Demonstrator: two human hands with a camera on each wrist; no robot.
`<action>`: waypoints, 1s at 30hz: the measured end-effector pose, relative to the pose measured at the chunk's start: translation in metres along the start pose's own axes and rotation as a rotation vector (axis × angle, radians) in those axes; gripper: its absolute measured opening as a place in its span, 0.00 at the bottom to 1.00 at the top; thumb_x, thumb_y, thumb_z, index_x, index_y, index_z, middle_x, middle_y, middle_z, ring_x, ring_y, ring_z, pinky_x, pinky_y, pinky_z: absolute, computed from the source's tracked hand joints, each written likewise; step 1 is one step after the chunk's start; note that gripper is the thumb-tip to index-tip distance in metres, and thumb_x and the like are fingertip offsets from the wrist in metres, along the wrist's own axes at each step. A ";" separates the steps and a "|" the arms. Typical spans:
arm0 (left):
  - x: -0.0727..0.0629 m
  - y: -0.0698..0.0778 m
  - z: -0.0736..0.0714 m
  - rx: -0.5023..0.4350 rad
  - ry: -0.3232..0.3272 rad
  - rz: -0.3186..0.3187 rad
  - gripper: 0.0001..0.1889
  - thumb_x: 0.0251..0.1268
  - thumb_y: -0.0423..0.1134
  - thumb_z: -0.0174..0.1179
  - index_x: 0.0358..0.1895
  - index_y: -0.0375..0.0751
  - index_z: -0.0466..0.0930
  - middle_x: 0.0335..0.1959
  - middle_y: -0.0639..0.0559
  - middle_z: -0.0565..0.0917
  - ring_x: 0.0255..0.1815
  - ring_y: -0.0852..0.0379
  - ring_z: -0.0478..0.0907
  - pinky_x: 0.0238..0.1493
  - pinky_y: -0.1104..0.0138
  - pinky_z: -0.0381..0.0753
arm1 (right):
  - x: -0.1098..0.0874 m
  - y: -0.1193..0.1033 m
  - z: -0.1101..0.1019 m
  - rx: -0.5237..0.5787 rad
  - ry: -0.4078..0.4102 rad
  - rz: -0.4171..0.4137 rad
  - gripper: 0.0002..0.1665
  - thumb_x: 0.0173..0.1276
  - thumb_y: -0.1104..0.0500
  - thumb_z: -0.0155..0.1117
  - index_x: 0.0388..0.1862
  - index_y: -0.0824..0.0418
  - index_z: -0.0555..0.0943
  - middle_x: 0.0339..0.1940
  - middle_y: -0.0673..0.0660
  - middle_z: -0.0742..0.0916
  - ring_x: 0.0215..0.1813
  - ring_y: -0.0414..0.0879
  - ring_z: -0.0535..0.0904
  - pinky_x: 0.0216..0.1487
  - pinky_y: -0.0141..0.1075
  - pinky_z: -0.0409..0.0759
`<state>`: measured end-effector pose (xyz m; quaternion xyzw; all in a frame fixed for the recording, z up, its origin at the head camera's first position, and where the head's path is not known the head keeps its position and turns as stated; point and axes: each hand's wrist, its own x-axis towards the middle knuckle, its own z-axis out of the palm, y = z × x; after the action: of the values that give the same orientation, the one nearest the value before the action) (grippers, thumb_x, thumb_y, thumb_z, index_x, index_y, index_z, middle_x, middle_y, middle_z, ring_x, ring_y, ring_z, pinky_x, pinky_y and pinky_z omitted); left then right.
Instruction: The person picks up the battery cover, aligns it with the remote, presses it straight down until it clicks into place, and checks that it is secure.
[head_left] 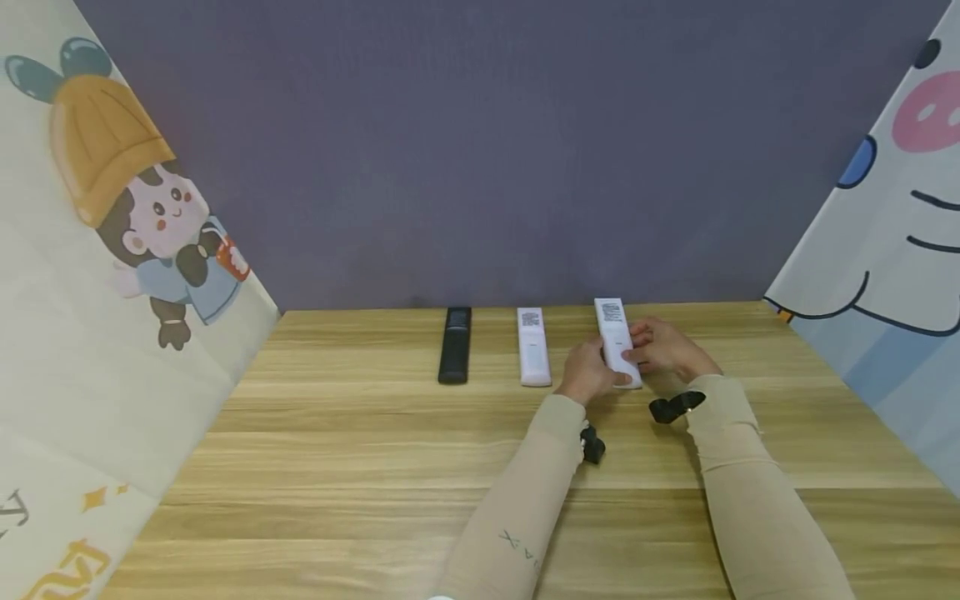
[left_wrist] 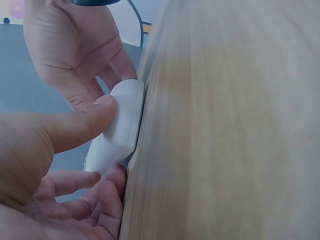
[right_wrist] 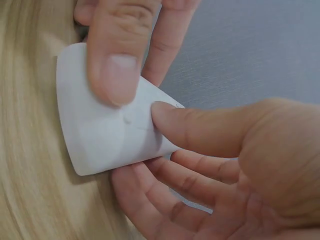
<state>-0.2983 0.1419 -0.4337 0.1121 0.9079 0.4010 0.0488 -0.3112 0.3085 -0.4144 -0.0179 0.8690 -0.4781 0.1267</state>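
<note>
A white remote control [head_left: 612, 325] lies at the right end of a row of three, near the table's back edge, with dark print on its far part. My left hand [head_left: 588, 371] grips it from the left, its thumb [left_wrist: 92, 120] on the near part of the upper face and its fingers curled at the side. From the right, my right hand [head_left: 667, 348] pinches the same remote, thumb [right_wrist: 200, 127] on top and fingers low along the edge. In the left wrist view, the near end of the white remote [left_wrist: 125, 112] sits close against the tabletop.
Left of the hands lie another white remote [head_left: 534, 350] and a black remote [head_left: 454, 346], roughly parallel. A dark panel [head_left: 480, 158] rises behind the wooden table [head_left: 337, 467]. Printed cartoon sheets [head_left: 67, 358] stand at both sides.
</note>
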 end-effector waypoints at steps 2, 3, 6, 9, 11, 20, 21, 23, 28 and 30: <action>0.000 -0.001 0.000 -0.003 0.000 -0.006 0.36 0.53 0.44 0.79 0.67 0.43 0.77 0.58 0.47 0.86 0.56 0.54 0.82 0.59 0.67 0.79 | 0.000 0.000 0.001 -0.006 -0.004 0.007 0.32 0.73 0.66 0.64 0.67 0.77 0.61 0.63 0.77 0.77 0.52 0.53 0.82 0.50 0.42 0.87; 0.000 -0.001 0.001 -0.005 0.001 -0.007 0.36 0.53 0.44 0.79 0.67 0.43 0.78 0.58 0.47 0.86 0.56 0.54 0.82 0.59 0.67 0.79 | 0.000 0.001 0.001 -0.010 -0.005 0.008 0.32 0.73 0.66 0.63 0.68 0.77 0.61 0.64 0.77 0.76 0.54 0.55 0.81 0.51 0.42 0.87; 0.000 -0.002 0.002 -0.004 0.003 -0.008 0.35 0.54 0.45 0.79 0.66 0.42 0.78 0.58 0.47 0.86 0.56 0.54 0.82 0.58 0.67 0.80 | 0.000 0.002 0.002 -0.019 -0.002 0.012 0.33 0.74 0.65 0.63 0.70 0.78 0.62 0.66 0.78 0.74 0.58 0.58 0.79 0.53 0.44 0.86; 0.001 -0.003 0.002 0.014 0.008 0.002 0.32 0.55 0.46 0.79 0.63 0.41 0.81 0.56 0.48 0.87 0.54 0.54 0.83 0.56 0.68 0.79 | 0.001 0.004 0.003 -0.022 0.008 0.016 0.32 0.74 0.65 0.63 0.69 0.78 0.63 0.66 0.77 0.74 0.58 0.58 0.78 0.54 0.44 0.85; 0.001 -0.004 0.002 0.022 0.010 0.011 0.30 0.55 0.46 0.78 0.61 0.40 0.82 0.54 0.48 0.88 0.52 0.55 0.83 0.54 0.70 0.79 | 0.003 0.005 0.003 -0.021 0.015 0.019 0.32 0.74 0.65 0.63 0.69 0.78 0.64 0.65 0.77 0.74 0.58 0.57 0.78 0.54 0.44 0.85; -0.001 -0.003 0.001 0.003 -0.004 0.007 0.27 0.56 0.43 0.77 0.59 0.39 0.83 0.54 0.47 0.88 0.52 0.54 0.82 0.54 0.69 0.79 | 0.001 0.005 0.003 -0.027 0.022 0.034 0.32 0.74 0.64 0.63 0.70 0.77 0.64 0.67 0.77 0.74 0.58 0.56 0.78 0.51 0.39 0.85; -0.002 -0.003 0.001 0.005 -0.004 0.000 0.28 0.56 0.43 0.77 0.60 0.39 0.83 0.54 0.47 0.88 0.52 0.54 0.83 0.54 0.69 0.80 | 0.001 0.005 0.003 -0.028 0.020 0.034 0.32 0.74 0.64 0.63 0.70 0.77 0.64 0.67 0.77 0.74 0.59 0.56 0.78 0.51 0.38 0.85; -0.002 -0.003 0.000 0.008 -0.003 -0.015 0.29 0.57 0.44 0.77 0.61 0.39 0.82 0.55 0.47 0.87 0.54 0.53 0.83 0.56 0.68 0.80 | 0.001 0.005 0.004 -0.031 0.022 0.036 0.33 0.74 0.64 0.63 0.71 0.76 0.64 0.67 0.76 0.74 0.59 0.56 0.78 0.49 0.37 0.84; -0.003 -0.001 -0.002 0.038 -0.007 -0.034 0.29 0.58 0.46 0.77 0.61 0.40 0.82 0.56 0.47 0.87 0.56 0.52 0.82 0.56 0.67 0.80 | 0.003 0.006 0.004 -0.038 0.030 0.041 0.33 0.74 0.63 0.64 0.71 0.75 0.65 0.66 0.74 0.74 0.57 0.53 0.77 0.47 0.34 0.82; -0.004 0.001 -0.003 0.030 -0.024 -0.036 0.26 0.59 0.46 0.76 0.59 0.40 0.83 0.53 0.47 0.88 0.54 0.52 0.83 0.54 0.66 0.81 | 0.002 0.008 0.003 -0.042 0.028 0.038 0.32 0.75 0.62 0.63 0.71 0.75 0.65 0.66 0.74 0.74 0.56 0.53 0.78 0.46 0.33 0.82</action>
<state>-0.2946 0.1392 -0.4311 0.1012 0.9151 0.3848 0.0655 -0.3121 0.3101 -0.4233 0.0026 0.8807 -0.4574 0.1231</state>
